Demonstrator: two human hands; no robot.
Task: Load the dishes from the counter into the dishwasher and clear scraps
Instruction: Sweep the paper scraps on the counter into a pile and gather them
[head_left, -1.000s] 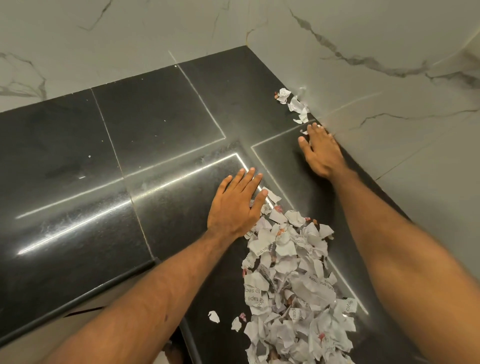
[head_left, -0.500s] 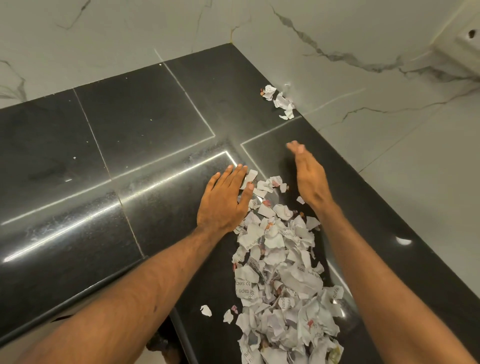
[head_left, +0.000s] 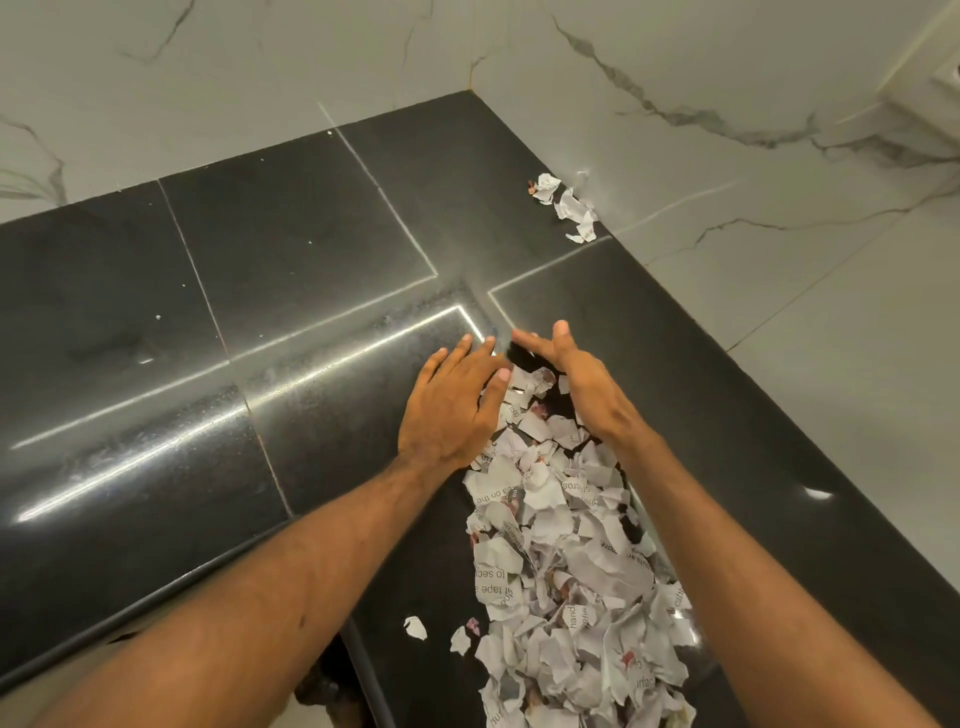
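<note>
Compared to a second ago, our right hand is back from the wall and nearly fingertip to fingertip with our left hand. Both are open with straight fingers, gripping nothing. Between our wrists the paper scrap pile runs lengthwise toward us, so we'd guess a straight pull back. A few stray scraps sit beyond the right hand, which is the nearer one.

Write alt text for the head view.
A left hand and a right hand, fingers straight, bracket the far end of a long pile of torn paper scraps on a black counter. A small clump of scraps lies apart by the marble wall, and a few loose bits lie left of the pile.
</note>
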